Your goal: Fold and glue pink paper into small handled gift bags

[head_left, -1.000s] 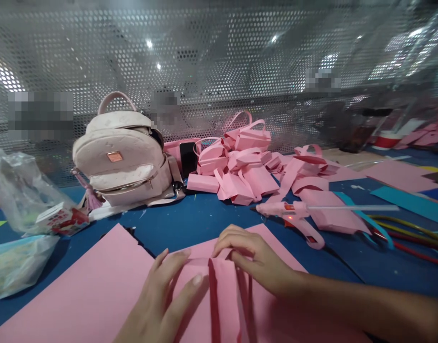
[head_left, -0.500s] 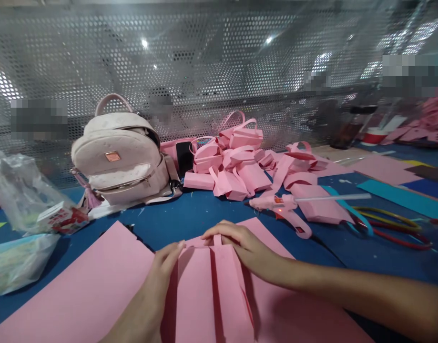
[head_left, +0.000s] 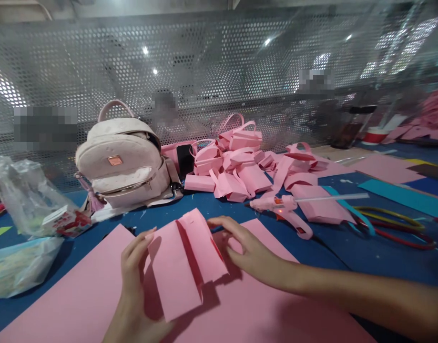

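Near my chest: my left hand (head_left: 135, 267) pinches the folded pink paper piece (head_left: 185, 262) at its left edge, thumb in front, and lifts it off the sheet.
Right hand: my right hand (head_left: 247, 250) has the fingers spread and slightly bent; the fingertips (head_left: 213, 221) touch the right edge of the piece.
Hidden parts: my left wrist is cut off by the bottom border, and my right forearm leaves at the lower right corner. The back of the piece I cannot see.
Paper piece: matte, stiff pink paper with sharp creases, standing tilted like a small tent.
Large sheet: a flat pink sheet (head_left: 72, 295) lies under both hands on the blue table (head_left: 376, 257).
Glue gun: a pink glue gun (head_left: 286, 212) with a long clear stick lies to the right, well apart.
Behind: a heap of pink paper bags (head_left: 236, 164) with loop handles, and a pale leather-like backpack (head_left: 124, 159) beside it.
Left side: a crumpled clear plastic bag (head_left: 24, 195); its content is hard to make out.
Wall: a perforated metal screen (head_left: 219, 76); what is behind it is blurred.
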A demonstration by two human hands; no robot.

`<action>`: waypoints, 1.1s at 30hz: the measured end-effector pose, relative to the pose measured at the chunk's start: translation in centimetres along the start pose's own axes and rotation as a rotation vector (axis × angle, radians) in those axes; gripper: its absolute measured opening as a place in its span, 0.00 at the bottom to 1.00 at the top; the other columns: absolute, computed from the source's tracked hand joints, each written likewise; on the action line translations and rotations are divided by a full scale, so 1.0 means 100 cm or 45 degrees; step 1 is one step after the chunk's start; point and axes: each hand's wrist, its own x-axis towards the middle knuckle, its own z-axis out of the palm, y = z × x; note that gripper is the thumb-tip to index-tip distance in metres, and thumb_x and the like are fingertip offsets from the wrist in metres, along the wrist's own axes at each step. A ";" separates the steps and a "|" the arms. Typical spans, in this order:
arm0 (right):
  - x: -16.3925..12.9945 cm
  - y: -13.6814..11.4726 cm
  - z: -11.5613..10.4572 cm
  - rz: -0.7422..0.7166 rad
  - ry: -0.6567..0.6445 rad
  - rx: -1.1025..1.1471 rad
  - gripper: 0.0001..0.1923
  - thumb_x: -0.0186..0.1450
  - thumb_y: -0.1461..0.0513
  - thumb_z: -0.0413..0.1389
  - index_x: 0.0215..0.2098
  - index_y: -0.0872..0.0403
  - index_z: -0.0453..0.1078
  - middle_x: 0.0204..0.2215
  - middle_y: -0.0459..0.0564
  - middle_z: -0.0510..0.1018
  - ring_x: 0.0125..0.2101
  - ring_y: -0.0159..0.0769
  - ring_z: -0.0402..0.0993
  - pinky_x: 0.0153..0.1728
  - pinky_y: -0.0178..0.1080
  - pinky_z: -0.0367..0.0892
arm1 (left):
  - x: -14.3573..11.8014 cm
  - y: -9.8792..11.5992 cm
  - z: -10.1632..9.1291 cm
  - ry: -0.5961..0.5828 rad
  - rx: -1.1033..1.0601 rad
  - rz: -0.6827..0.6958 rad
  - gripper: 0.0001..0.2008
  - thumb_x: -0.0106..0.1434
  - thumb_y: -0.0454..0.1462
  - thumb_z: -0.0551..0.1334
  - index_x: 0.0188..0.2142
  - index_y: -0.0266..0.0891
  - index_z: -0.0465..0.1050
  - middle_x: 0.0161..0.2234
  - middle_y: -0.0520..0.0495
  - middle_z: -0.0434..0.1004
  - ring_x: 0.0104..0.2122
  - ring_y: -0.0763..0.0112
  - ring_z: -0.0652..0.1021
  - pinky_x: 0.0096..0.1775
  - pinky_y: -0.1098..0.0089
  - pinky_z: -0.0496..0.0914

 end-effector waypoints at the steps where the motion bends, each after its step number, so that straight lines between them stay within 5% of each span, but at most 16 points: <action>1: 0.000 -0.001 0.000 -0.019 0.043 -0.013 0.29 0.60 0.73 0.50 0.57 0.48 0.65 0.55 0.51 0.71 0.56 0.40 0.67 0.54 0.44 0.66 | 0.001 -0.001 -0.001 0.004 0.020 -0.008 0.48 0.51 0.43 0.75 0.66 0.52 0.52 0.66 0.40 0.53 0.67 0.41 0.58 0.63 0.39 0.58; 9: -0.004 -0.010 -0.003 -0.343 0.103 -0.150 0.10 0.69 0.69 0.50 0.43 0.49 0.67 0.45 0.49 0.72 0.48 0.37 0.69 0.47 0.41 0.68 | 0.008 0.012 -0.002 0.036 -0.033 -0.238 0.44 0.54 0.41 0.71 0.65 0.51 0.51 0.64 0.41 0.58 0.65 0.40 0.61 0.60 0.42 0.66; 18: -0.011 -0.029 -0.013 -0.964 0.326 -0.613 0.08 0.74 0.60 0.53 0.39 0.49 0.74 0.41 0.50 0.70 0.47 0.39 0.65 0.54 0.42 0.64 | 0.004 0.010 0.001 -0.072 -0.061 -0.252 0.41 0.58 0.41 0.65 0.67 0.50 0.49 0.67 0.39 0.55 0.66 0.42 0.62 0.60 0.44 0.65; 23: -0.011 -0.028 -0.014 -0.924 0.307 -0.731 0.10 0.73 0.58 0.56 0.35 0.44 0.78 0.41 0.49 0.75 0.48 0.42 0.65 0.52 0.42 0.65 | 0.004 0.008 0.000 -0.117 -0.088 -0.292 0.42 0.56 0.40 0.66 0.67 0.49 0.49 0.67 0.38 0.55 0.65 0.41 0.63 0.57 0.45 0.69; 30: -0.007 -0.027 -0.016 -0.987 0.261 -0.840 0.07 0.67 0.66 0.61 0.36 0.46 0.77 0.35 0.46 0.78 0.44 0.41 0.68 0.47 0.42 0.64 | 0.006 0.010 0.000 -0.165 -0.024 -0.332 0.41 0.55 0.41 0.66 0.66 0.49 0.50 0.66 0.39 0.57 0.64 0.41 0.65 0.60 0.42 0.65; 33: -0.006 -0.026 -0.016 -1.014 0.273 -0.877 0.08 0.67 0.68 0.59 0.36 0.47 0.75 0.33 0.45 0.79 0.42 0.40 0.69 0.45 0.41 0.63 | 0.006 0.011 -0.001 -0.197 -0.024 -0.385 0.42 0.55 0.42 0.66 0.66 0.51 0.48 0.66 0.39 0.58 0.63 0.41 0.66 0.55 0.45 0.70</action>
